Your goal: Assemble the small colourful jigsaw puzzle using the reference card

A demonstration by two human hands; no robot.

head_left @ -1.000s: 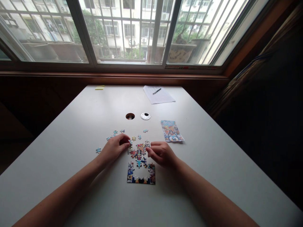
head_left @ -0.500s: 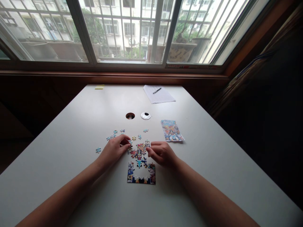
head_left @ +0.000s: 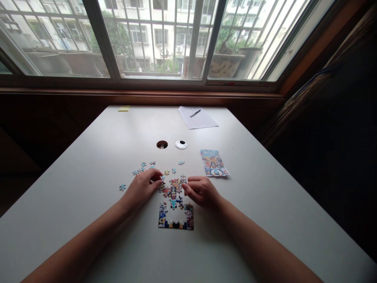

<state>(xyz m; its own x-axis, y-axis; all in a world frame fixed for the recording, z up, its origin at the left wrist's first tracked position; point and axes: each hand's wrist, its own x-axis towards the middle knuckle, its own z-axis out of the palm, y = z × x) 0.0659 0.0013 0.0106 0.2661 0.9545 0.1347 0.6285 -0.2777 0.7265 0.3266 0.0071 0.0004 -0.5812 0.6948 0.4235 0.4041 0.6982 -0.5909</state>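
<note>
A partly joined jigsaw section [head_left: 173, 188] with red, orange and yellow parts lies on the white table between my hands. At its left edge, my left hand [head_left: 145, 182] is closed, thumb and fingertips pinching a jigsaw piece that they partly hide. On the opposite edge, my right hand [head_left: 200, 190] has curled fingers, with thumb and forefinger gripping the section's right side. Just below lies a U-shaped jigsaw border [head_left: 176, 225], its middle showing bare table. Loose pieces lie beyond my hands, among them a yellowish piece [head_left: 167, 172] and a blue piece [head_left: 122, 187] at far left.
A picture sheet [head_left: 214, 163] of the puzzle lies to the right. Farther back are a cable hole [head_left: 161, 144], its round cover [head_left: 181, 144], papers [head_left: 194, 121] with a pen [head_left: 195, 113], and yellow sticky notes [head_left: 124, 108]. A barred window stands behind the table.
</note>
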